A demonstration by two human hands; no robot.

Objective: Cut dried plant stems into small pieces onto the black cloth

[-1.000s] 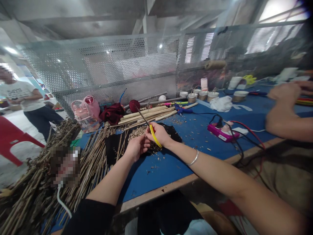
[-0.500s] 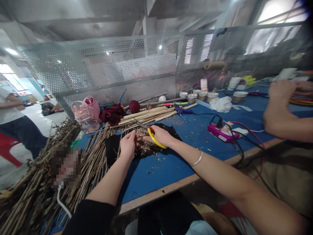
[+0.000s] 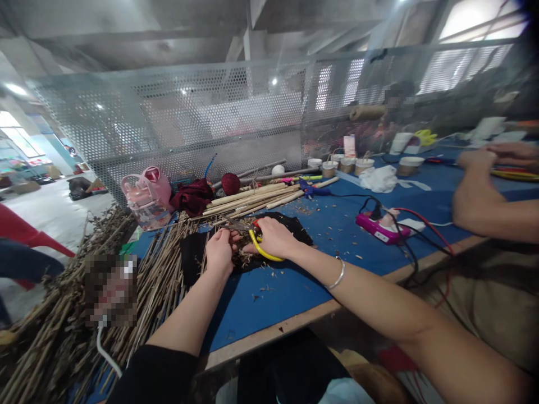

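Note:
My right hand [image 3: 275, 238] is closed round the yellow handles of a pair of scissors [image 3: 266, 253]. Their open-looking blades point left, just above the fingertips of my left hand [image 3: 219, 251]. That hand is pinched shut, apparently on a thin dry stalk [image 3: 205, 255] running down beside it; its fingertips are partly hidden. Under both hands lies a black cloth [image 3: 191, 261], heaped with short cut bits of stalk [image 3: 248, 259]. Long dry stalks [image 3: 162, 280] lie in a thick bundle to the left of my left hand.
Behind the cloth are pale sticks [image 3: 252, 201], a dark red yarn ball [image 3: 231, 183] and a blue glue gun [image 3: 314, 191]. A pink bottle [image 3: 147, 196] stands back left. Right are a purple power strip [image 3: 382, 229] with cables and a co-worker's arm [image 3: 480, 196].
The scissors have swung down and left, their blades now close over my left fingertips. My left hand has hardly moved. The person at the far left has mostly left the view.

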